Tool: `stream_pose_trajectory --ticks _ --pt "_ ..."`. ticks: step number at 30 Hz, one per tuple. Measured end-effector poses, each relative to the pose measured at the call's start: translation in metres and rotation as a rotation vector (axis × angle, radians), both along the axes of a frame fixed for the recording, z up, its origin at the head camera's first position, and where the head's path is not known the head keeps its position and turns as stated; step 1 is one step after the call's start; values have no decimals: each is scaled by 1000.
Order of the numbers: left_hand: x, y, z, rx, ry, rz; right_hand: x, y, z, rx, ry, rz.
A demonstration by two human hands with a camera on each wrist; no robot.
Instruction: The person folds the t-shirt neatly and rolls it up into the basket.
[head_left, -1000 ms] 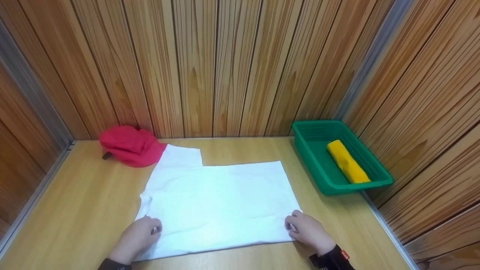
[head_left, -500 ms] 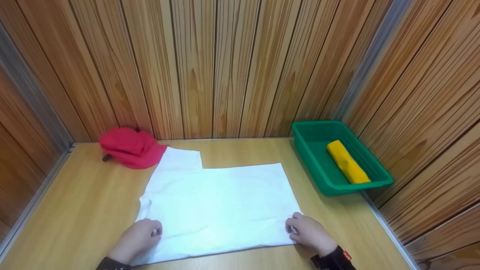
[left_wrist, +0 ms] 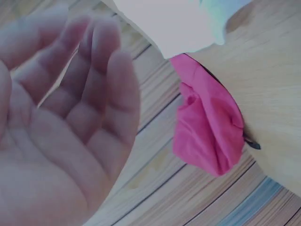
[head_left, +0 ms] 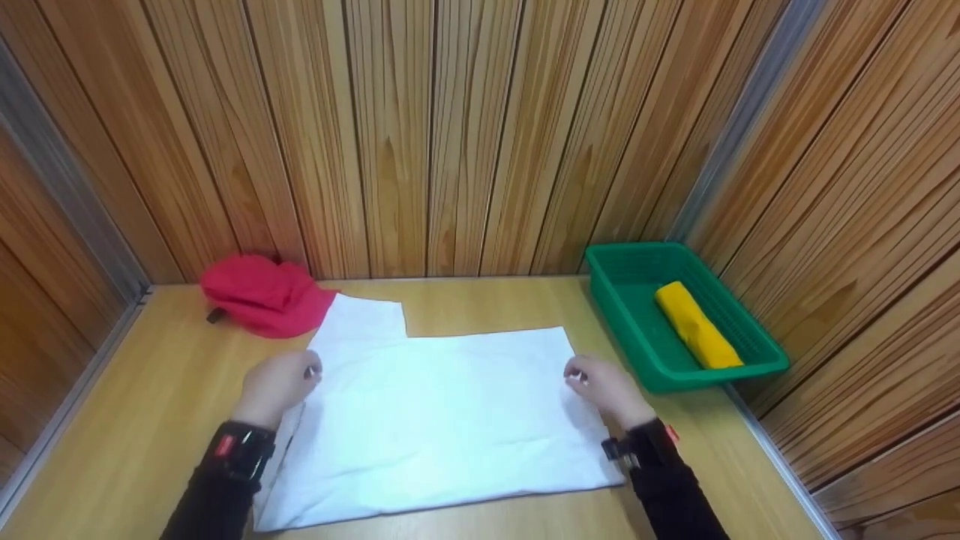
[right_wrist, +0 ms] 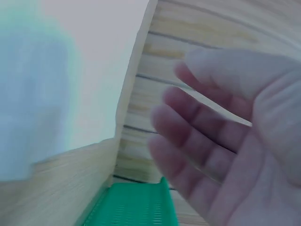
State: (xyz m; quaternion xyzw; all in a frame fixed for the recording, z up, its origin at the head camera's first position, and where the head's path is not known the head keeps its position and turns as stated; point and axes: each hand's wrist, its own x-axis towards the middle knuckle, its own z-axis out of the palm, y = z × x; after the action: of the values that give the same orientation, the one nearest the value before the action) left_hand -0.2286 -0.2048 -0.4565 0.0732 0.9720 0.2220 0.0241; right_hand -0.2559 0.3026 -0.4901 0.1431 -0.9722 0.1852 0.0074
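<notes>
A white garment (head_left: pixel 442 405), which looks like a folded shirt, lies flat on the wooden table with a sleeve-like flap pointing to the back left. My left hand (head_left: pixel 279 382) is over its left edge; in the left wrist view the palm shows with loosely bent fingers (left_wrist: pixel 123 80) and nothing in them. Above the right edge hovers my right hand (head_left: pixel 607 386), its fingers (right_wrist: pixel 174 122) slightly curved and holding nothing in the right wrist view. Both hands appear lifted off the cloth, with shadows beneath them.
At the back left a red cap (head_left: pixel 262 296) sits against the wall, its brim touching the garment's flap. A green basket (head_left: pixel 652 375) stands at the right, with a rolled yellow cloth (head_left: pixel 697 326) inside. Wood-panelled walls enclose the table (head_left: pixel 172 390) at the back and sides.
Both hands have let go of the garment's near corners and moved away from me, up and over its sides. The garment, cap and basket stay in place.
</notes>
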Motion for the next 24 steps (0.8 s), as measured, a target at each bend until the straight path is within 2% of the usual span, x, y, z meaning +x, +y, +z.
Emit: stream_pose_trajectory --ticks 3,7,11,17,24 --pt "-20 -1 -6 -6 68 59 -28 0 -1 16 15 -68" --pt "-41 -2 -23 4 138 134 -58 2 -6 31 15 -153" --pt "-55 -2 -41 23 146 171 -80 3 -14 36 9 -214" --pt "-64 2 -54 44 109 196 -101 4 -27 58 -3 -246" --pt "-65 7 -66 43 197 163 -106 -5 -38 62 -1 -254"
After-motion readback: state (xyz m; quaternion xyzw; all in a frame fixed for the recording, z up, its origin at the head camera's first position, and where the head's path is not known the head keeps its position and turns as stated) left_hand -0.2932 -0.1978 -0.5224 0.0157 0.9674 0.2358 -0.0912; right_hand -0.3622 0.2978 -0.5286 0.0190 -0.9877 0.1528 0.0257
